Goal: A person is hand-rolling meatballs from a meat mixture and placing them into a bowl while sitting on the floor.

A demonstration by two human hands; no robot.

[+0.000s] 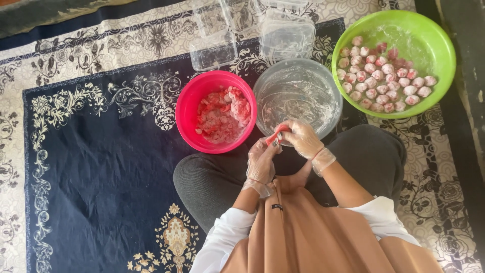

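Note:
Both hands wear clear plastic gloves and meet over my lap, just at the near rim of a flour-dusted clear bowl (298,93). My left hand (261,161) and my right hand (302,137) are closed together on a small red-pink piece of dough (277,135) between the fingertips. A pink bowl (188,108) to the left holds a heap of red-and-white floured pieces. A green bowl (439,48) at the far right holds several round pink-and-white balls.
Three clear plastic boxes, among them one (213,51) and another (286,38), stand behind the bowls. Everything rests on a dark blue carpet (101,162) with pale floral borders. My crossed legs in grey trousers (212,177) fill the near middle.

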